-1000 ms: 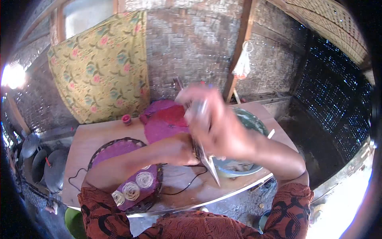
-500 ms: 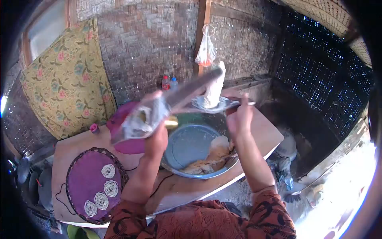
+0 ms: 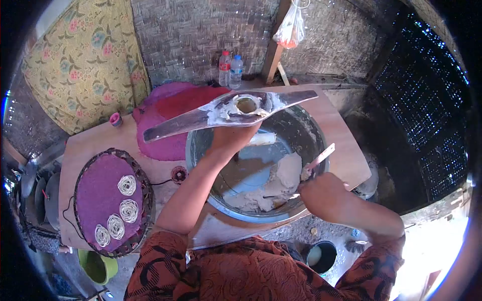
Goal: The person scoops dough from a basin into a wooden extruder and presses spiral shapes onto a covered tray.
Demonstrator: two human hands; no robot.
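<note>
My left hand [image 3: 235,138] grips a long wooden press piece [image 3: 186,119] from below, above the basin [image 3: 241,215]. White dough is smeared around the round hole in its middle. Just right of that hand a whitish cylinder [image 3: 263,139] shows; whether it is joined to the press piece is hidden. My right hand [image 3: 326,196] is closed at the right edge of the pale dough [image 3: 288,170] in the basin; its fingertips are hidden. A flat, pale handle [image 3: 321,156] with dough at its lower end sticks up close by that fist.
A round tray [image 3: 95,200] with several coiled noodle nests lies left. Behind are purple cloth [image 3: 158,133] and two bottles [image 3: 224,67], [image 3: 236,71]. A small pink container [image 3: 116,119] stands at the table's back left. Buckets [image 3: 98,266], [image 3: 324,253] sit on the floor.
The press piece has swung from a steep tilt to nearly level, its hole now facing me. My right hand has dropped from the raised, dough-coated column to the dough in the basin.
</note>
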